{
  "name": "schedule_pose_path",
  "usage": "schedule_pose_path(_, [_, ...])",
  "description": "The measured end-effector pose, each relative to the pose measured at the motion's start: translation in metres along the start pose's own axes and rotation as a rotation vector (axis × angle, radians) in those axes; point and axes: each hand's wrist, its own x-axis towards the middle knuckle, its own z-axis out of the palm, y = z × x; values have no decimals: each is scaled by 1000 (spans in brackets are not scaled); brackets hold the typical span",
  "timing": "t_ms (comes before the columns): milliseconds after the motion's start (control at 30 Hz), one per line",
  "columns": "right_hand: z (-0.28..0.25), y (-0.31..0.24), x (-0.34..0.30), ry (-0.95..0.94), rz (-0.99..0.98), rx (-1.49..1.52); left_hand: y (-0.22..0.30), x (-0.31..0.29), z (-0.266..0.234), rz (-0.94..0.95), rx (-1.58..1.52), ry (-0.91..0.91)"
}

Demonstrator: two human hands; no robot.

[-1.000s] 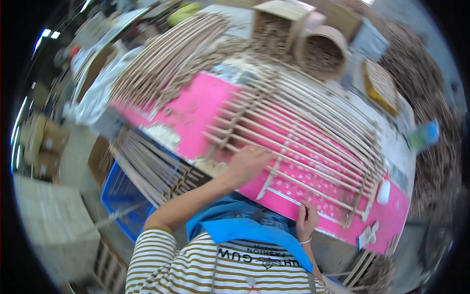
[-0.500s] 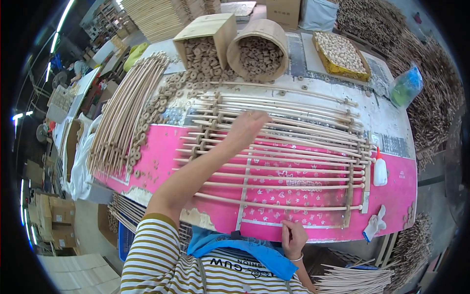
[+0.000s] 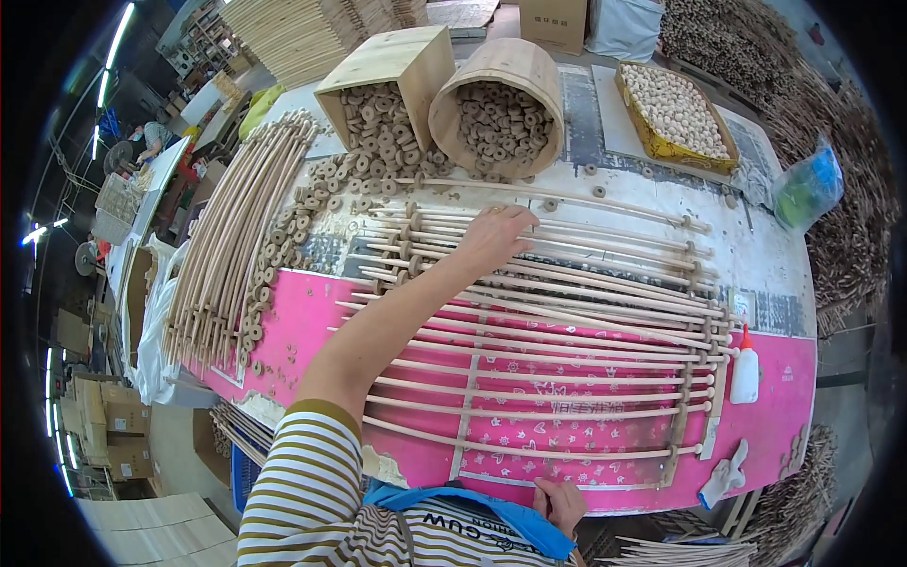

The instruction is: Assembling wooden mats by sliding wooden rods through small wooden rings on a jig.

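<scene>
My left hand [image 3: 495,238] reaches across a row of slim pale wooden rods [image 3: 567,455]. Its fingers curl down, closed around a rod at the far side of the row; the fingertips are partly hidden. Small brown wooden rings [image 3: 413,219] sit on the rods toward their left ends, and more rings toward the right ends. Several nearer rods end in rounded knobs on the right. My right hand [image 3: 560,503] rests at the table's near edge, loosely curled, with nothing visible in it. The nearer rods lie spaced apart over a pink patterned sheet [image 3: 312,312].
A square wooden box [image 3: 402,59] and a round wooden tub [image 3: 501,64] spill rings at the back. A bundle of rods [image 3: 231,236] lies left. On the right are a white glue bottle [image 3: 744,373], a glove [image 3: 726,474], a yellow tray of wooden balls [image 3: 675,118] and a bagged green item [image 3: 803,194].
My left hand has shifted to rods farther from me. My right hand has drawn back toward the table's near edge. The whole view has moved, so the table appears lower.
</scene>
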Motion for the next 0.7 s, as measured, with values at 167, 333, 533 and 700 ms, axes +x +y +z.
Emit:
schedule_pose_path(167, [0,-1,2,15,7,-18,-22,26,-7,-5,45,81])
schedule_pose_path(333, [3,-4,3,19,27,-49,-60,38,-2,-43,288,24])
schedule_pose_path(533, [-4,-4,4,12,38,-81,-61,47,6,7,379,11])
schedule_pose_path(700, [0,-1,4,9,7,-56,-66,43,0,-36,346,-61])
